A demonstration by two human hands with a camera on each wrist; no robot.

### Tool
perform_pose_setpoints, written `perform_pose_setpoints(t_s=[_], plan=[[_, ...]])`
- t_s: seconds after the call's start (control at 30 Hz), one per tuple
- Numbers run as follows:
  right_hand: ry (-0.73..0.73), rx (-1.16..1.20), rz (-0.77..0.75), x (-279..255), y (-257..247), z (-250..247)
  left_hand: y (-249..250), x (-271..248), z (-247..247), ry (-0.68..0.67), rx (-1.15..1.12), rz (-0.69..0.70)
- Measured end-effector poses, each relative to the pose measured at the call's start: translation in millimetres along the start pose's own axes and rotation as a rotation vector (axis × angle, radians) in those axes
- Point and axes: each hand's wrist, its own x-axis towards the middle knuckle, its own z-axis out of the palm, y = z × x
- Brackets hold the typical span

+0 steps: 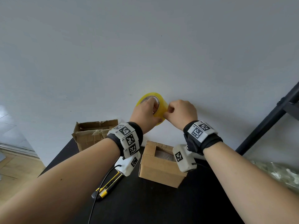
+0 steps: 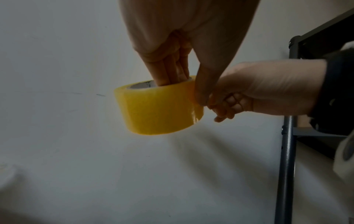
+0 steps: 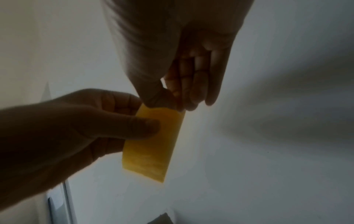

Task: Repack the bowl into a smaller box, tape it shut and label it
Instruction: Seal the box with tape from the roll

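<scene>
Both hands hold a yellow tape roll (image 1: 162,105) up in front of the white wall, above the table. My left hand (image 1: 145,110) has its fingers (image 2: 168,75) inside the core and its thumb on the outer face (image 3: 145,128). My right hand (image 1: 179,113) pinches the roll's (image 2: 159,109) right edge between thumb and curled fingers (image 3: 172,97). I cannot tell whether a loose tape end is lifted. Below the hands, the small cardboard box (image 1: 159,172) stands on the black table with a gap between its flaps; bubble wrap shows inside and the bowl is hidden.
A larger worn cardboard box (image 1: 92,135) stands open at the table's (image 1: 161,207) back left. A yellow and black utility knife (image 1: 106,186) lies left of the small box. A dark metal shelf frame (image 1: 267,126) rises on the right, with clear plastic wrap (image 1: 275,173) below it.
</scene>
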Motion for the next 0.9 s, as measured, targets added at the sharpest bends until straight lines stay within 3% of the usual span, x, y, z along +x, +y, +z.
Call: perform_pose_setpoints(t_s=[0.33, 0.53, 0.73, 0.9], plan=[[0.019, 0.533, 0.063, -4.1, 19.0, 2.6, -2.6, 2.3, 0.3, -0.027, -0.234, -0.108], [-0.008, 0.600, 0.066, -4.4, 24.7, 3.3, -4.1, 3.8, 0.4, -0.052, -0.308, -0.132], [0.177, 0.396, -0.047, -8.0, 16.2, 10.2, -2.9, 3.1, 5.0, -0.048, -0.303, -0.135], [0.258, 0.496, -0.136, -13.0, -4.3, -0.9, -16.6, -0.8, 9.8, -0.037, -0.184, -0.159]])
